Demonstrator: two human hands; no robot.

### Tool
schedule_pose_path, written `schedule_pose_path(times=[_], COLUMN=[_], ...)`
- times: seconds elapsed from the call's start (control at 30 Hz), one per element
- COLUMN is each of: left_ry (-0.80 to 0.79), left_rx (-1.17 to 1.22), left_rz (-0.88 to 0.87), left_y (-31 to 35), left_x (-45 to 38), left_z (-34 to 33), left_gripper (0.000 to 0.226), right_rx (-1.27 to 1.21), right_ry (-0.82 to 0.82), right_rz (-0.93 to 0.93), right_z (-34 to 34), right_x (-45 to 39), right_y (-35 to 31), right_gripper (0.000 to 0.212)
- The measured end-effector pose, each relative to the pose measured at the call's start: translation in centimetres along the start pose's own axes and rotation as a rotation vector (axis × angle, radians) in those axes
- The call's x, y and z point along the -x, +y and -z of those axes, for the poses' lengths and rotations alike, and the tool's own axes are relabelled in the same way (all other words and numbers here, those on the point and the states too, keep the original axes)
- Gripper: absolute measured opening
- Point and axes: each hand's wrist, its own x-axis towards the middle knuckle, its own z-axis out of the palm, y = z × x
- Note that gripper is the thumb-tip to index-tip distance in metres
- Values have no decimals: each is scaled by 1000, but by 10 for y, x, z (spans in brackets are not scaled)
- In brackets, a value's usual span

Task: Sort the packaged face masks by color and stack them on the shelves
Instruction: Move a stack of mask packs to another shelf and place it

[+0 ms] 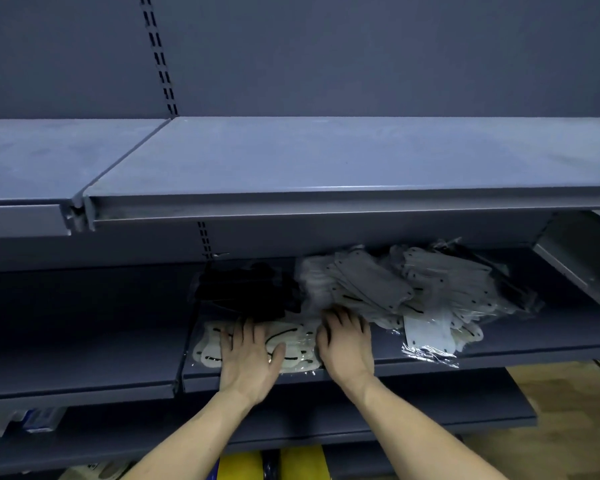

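The packaged face masks lie on the middle shelf (pixel 430 358) of a dark grey shelving unit, gathered in three groups. At the front left is a low stack of cream masks (pixel 302 344) in clear wrappers, with dark ear loops showing through the plastic. Just behind it sits a pile of black masks (pixel 246 289), and to the right spreads a large, loose heap of grey and white masks (pixel 413 289), some slipping toward the shelf's front edge, where one white pack (pixel 426 332) lies tilted. The left hand (pixel 248 355) rests flat on the cream stack, fingers straight and spread, pressing down on the wrappers. The right hand (pixel 345 344) lies just beside that stack, its fingers bent, with the tips at the near edge of the grey heap; whether it pinches a pack there I cannot tell. Above, the upper shelf (pixel 326 157) is bare metal. Below, a lower shelf (pixel 430 410) shows, with yellow packages (pixel 302 462) beneath it and small boxes (pixel 39 419) far to the left.
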Motion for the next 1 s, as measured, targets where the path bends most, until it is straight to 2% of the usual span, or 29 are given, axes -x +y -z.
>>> schedule_pose_path(times=[0.07,0.17,0.23,0.33,0.4,0.47,0.73,0.8,0.9,1.0], left_ry=[43,80,90,83,97,104,112,119,127,130], left_rx=[6,15,2,-1,-1,-2,-18,-29,-25,-11], left_rz=[-9,-25,-26,-11,-9,-10,-12,-11,-12,-18], left_y=[-5,-4,-3,-2,-1,0,1,0,0,0], left_x=[2,2,2,3,2,1,2,3,3,2], left_z=[-6,-10,-10,-10,-10,-11,-12,-14,-14,-14], left_gripper=[76,68,67,69,68,66,62,61,61,60], right_rx=[-38,-58,-70,-61,-83,-93,-123,-111,-71,-65], right_ry=[91,127,107,75,53,37,244,241,164,81], right_rz=[48,138,178,43,-17,3,228,170,-7,-55], right_z=[0,0,1,3,-1,-6,-2,-3,3,5], right_x=[4,-2,-9,-21,-23,-24,-16,-13,-16,-17], right_y=[-4,2,12,28,34,35,35,34,32,28], right_gripper=[39,31,42,66,71,70,31,27,34,41])
